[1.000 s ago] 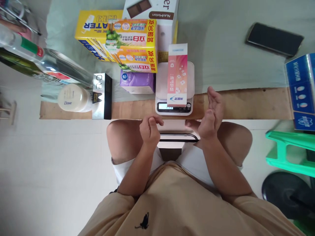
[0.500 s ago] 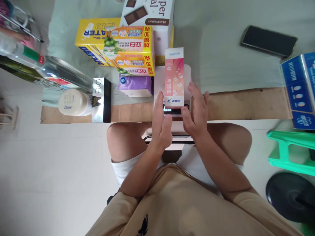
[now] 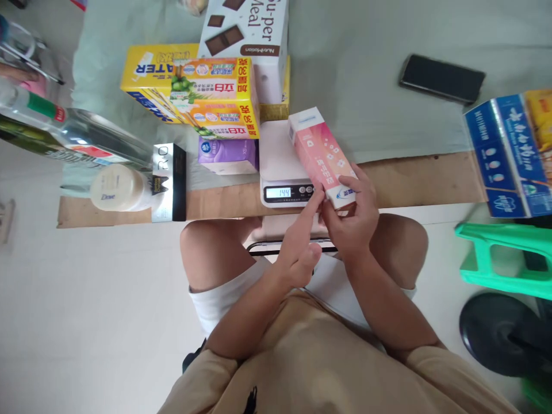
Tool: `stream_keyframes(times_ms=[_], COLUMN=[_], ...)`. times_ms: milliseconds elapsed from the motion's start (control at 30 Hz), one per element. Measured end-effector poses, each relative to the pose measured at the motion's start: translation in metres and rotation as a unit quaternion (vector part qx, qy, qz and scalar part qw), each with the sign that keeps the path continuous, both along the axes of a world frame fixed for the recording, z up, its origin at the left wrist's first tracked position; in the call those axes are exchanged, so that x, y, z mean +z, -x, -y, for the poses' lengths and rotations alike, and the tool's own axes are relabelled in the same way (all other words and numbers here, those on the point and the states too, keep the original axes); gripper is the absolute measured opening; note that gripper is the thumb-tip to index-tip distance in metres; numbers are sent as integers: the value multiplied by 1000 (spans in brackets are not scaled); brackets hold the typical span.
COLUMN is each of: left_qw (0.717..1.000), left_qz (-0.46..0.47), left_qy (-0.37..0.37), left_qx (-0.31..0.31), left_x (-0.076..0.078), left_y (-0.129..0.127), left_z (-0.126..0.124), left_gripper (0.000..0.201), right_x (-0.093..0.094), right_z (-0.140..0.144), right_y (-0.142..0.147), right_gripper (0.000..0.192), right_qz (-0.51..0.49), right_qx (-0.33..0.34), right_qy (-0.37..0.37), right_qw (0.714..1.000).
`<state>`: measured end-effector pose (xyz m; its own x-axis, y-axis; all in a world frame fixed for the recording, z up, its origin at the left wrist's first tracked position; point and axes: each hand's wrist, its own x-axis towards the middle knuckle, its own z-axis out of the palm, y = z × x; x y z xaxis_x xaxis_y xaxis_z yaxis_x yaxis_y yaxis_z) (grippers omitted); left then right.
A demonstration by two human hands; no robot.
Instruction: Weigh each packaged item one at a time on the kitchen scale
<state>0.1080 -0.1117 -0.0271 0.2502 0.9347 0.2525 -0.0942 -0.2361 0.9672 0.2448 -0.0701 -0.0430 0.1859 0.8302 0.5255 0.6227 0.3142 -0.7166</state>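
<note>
My right hand (image 3: 353,227) has its thumb and fingers closed round the near end of a pink and white toothpaste box (image 3: 321,152). The box slants over the right side of a small white kitchen scale (image 3: 280,152). Whether its far end rests on the scale, I cannot tell. On the scale's lit display (image 3: 279,192) the number 144 shows. My left hand (image 3: 299,247) is open, fingers stretched out, with the fingertips at the box's near left edge.
Left of the scale stand yellow-orange soap boxes (image 3: 215,98), a purple pack (image 3: 228,155), a black-and-white box (image 3: 175,184), a cream Dove jar (image 3: 118,187) and a clear bottle (image 3: 107,132). A chocolate-print box (image 3: 259,52) is behind. Rightward lie a phone (image 3: 442,77) and blue boxes (image 3: 495,155).
The toothpaste box has turned and shifted right, uncovering the scale's display. My right hand has closed on its near end. My left hand has moved right and down.
</note>
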Motion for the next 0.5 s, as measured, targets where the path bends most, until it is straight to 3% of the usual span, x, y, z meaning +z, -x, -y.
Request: stream_keyframes(times_ms=[167,333,500], left_qw=[998,1000,1000], left_qz=[13,15,15], left_qy=[-46,-7,5], left_qx=[-29,-17,-20], left_x=[-7,-19,-25], left_y=[0,-1,-4], left_z=[1,7,9], left_gripper=[73,70,71], right_x=[22,37,48], right_z=[-2,-33,-42], right_y=[-65,-180,-281], right_gripper=[43,39,49], right_qz=[-16,-59,-90], right_qx=[-21,-121,-176], right_qy=[-13,-106,-59], right_qw=[1000,985,979])
